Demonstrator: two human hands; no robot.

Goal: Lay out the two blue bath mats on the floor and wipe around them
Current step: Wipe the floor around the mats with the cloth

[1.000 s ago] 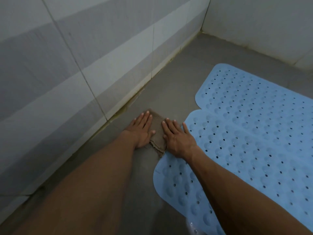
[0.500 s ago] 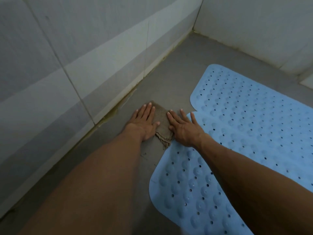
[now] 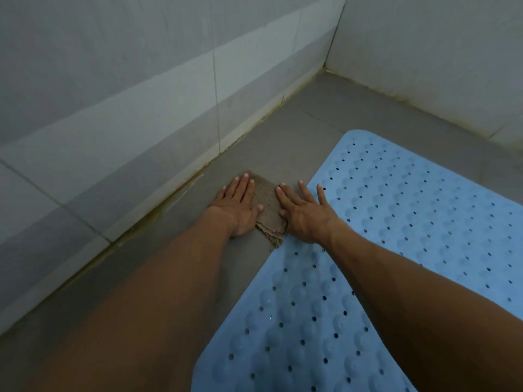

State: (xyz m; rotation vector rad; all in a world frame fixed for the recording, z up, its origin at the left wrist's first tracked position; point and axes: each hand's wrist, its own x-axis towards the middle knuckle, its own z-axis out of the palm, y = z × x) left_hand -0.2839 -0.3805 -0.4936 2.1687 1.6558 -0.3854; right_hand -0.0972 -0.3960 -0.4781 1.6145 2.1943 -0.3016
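Fingers [image 3: 242, 184] of the left hand [image 3: 239, 210] lie flat and spread, palm down, pressing the left part of a brown cloth [image 3: 267, 207] onto the grey floor [image 3: 283, 148]; they grip nothing, only bear down. Fingers [image 3: 285, 195] of the right hand [image 3: 304, 215] are likewise stretched out and splayed, palm down, with the inner ones on the right part of the cloth and the outer ones reaching to the edge of the far mat [image 3: 410, 193]. The cloth sits between the two hands, its frayed near corner poking out toward the near mat [image 3: 297, 321].

Both mats are blue, dotted with small holes and raised bumps, and lie flat on the floor at the right. The near mat runs from the right wrist to the bottom edge; the far mat stretches away toward the right. Whether they touch or overlap is hidden under the right arm.

On the left a tiled wall [image 3: 113, 108] meets the floor along a yellowish, stained joint [image 3: 169, 203], just left of the left hand. A second wall [image 3: 438, 52] closes the far corner.
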